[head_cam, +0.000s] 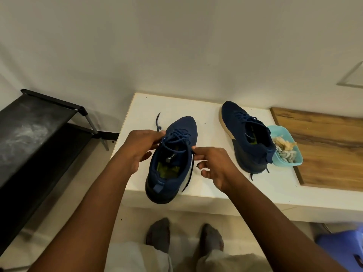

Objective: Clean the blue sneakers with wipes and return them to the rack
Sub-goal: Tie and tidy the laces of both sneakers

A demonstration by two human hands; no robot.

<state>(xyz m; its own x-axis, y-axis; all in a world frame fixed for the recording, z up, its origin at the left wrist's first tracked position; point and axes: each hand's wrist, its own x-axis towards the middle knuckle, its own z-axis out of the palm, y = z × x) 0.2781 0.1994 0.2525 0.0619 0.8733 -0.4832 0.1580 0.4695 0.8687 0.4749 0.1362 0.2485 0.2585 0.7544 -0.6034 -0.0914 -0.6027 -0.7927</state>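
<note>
i see a white table [176,104] with the near sneaker [183,126] at its left, heel past the near edge, and the far sneaker [234,117] further right. a wooden board [326,154] lies on the right end, with a teal tub [287,163] at its left edge.

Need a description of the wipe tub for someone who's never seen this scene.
Find the white table against the wall, then the wooden board on its right end. A small teal tub sits at the board's left edge, beside the heel of the right-hand blue sneaker. It is the only container there, holding crumpled wipes.
</note>
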